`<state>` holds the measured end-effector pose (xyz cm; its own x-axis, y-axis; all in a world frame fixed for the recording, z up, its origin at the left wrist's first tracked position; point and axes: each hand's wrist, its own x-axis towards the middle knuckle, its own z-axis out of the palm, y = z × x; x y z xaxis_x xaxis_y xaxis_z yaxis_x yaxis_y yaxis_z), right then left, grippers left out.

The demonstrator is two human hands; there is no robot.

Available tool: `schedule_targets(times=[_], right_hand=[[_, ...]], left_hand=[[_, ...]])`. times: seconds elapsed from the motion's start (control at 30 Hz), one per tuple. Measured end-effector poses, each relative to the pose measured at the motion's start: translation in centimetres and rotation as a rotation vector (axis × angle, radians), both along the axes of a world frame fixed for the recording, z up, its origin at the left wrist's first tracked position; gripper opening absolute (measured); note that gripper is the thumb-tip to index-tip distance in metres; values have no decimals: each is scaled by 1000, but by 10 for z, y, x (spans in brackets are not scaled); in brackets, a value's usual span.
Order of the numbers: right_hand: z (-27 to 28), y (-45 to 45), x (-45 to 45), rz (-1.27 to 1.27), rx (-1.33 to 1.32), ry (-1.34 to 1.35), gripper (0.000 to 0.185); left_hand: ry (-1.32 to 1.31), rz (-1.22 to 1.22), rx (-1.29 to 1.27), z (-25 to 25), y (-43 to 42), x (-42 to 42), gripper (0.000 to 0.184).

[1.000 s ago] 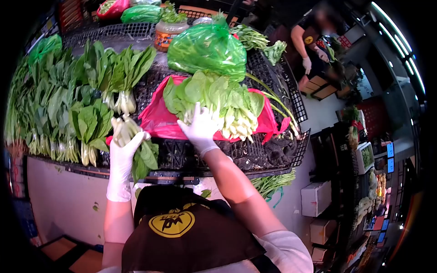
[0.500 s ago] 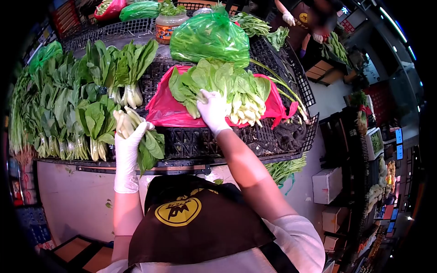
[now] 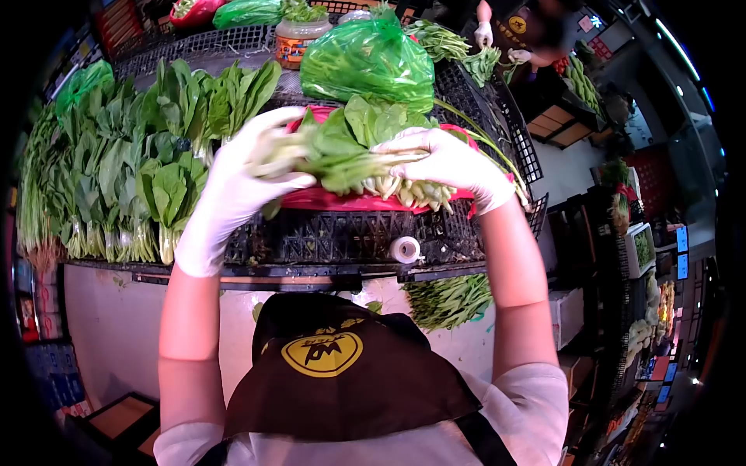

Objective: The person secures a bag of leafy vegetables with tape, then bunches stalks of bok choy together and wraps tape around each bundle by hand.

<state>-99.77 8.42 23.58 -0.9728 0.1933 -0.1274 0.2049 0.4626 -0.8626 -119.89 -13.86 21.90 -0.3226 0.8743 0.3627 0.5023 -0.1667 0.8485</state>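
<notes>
My left hand (image 3: 245, 171), in a white glove, is wrapped round the pale stems of a bunch of leafy greens (image 3: 342, 165), partly blurred by motion. Gloved as well, my right hand (image 3: 454, 165) pinches the thin stem ends of some greens just to the right of that bunch. Beneath both hands lies a pile of loose leafy greens (image 3: 423, 194) with white stems, on a pink plastic bag (image 3: 342, 202). A roll of tape (image 3: 406, 249) sits at the near edge of the black crate stand (image 3: 318, 242).
Several bundled greens (image 3: 109, 179) stand in rows on the left. Behind the pile are a green bag of vegetables (image 3: 369, 66) and a jar (image 3: 299, 40). More greens (image 3: 451, 301) lie below the stand. A co-worker's gloved hand (image 3: 483, 35) shows at back right.
My left hand has brought its bunch up and right over the pile. My right hand has moved right and now pinches stems. The tape roll has come into sight.
</notes>
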Motion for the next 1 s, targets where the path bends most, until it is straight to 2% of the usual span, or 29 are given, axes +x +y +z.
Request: schedule_targets(times=[0.03, 0.1, 0.17, 0.23, 0.3, 0.33, 0.37, 0.4, 0.43, 0.47, 0.53, 0.6, 0.7, 0.83, 0.87, 0.97, 1.0], right_hand=[[10, -4, -5, 98, 132, -44, 44], [23, -18, -14, 149, 166, -125, 46], [30, -26, -19, 112, 34, -178, 45], [31, -29, -24, 67, -61, -156, 42], [23, -31, -28, 17, -125, -63, 37], [18, -34, -30, -23, -271, -43, 32], [16, -41, -34, -68, -309, 11, 30], [5, -48, -38, -175, -300, 90, 30], [-5, -54, -43, -281, -293, 169, 31], [-8, -62, -46, -289, -170, 173, 32], [-27, -82, -54, -269, -243, 311, 38], [-44, -87, -62, -272, -199, 391, 44], [-55, -87, -66, -279, -309, 411, 43], [-52, -87, -60, -251, -307, 295, 42], [-47, -92, -57, -268, -226, 244, 41], [-60, -96, -63, -255, -233, 303, 40], [-67, -101, -67, -247, -323, 341, 40]], left_hand=[[-270, -132, -66, 8, 9, 9, 84], [-114, -262, -86, -2, 29, 20, 86], [-54, -283, -124, -19, 39, 31, 86], [-175, -201, -135, -29, 36, 39, 80], [-377, -185, -50, -41, 32, 44, 71], [-429, -121, 21, -47, 31, 47, 71], [-481, -54, 94, -54, 31, 50, 72], [-531, 16, 167, -62, 32, 51, 72], [-655, -23, 111, -65, 33, 46, 71], [-683, -22, 140, -67, 32, 46, 68], [-828, 46, 185, -73, 34, 48, 59], [-862, 53, 171, -79, 30, 49, 61], [-956, 40, 141, -81, 23, 50, 61], [-1016, 29, 160, -86, 18, 45, 59], [-1019, 20, 133, -84, 14, 45, 59], [-1070, -3, 117, -85, 8, 49, 57], [-1104, -18, 127, -90, 6, 50, 56]])
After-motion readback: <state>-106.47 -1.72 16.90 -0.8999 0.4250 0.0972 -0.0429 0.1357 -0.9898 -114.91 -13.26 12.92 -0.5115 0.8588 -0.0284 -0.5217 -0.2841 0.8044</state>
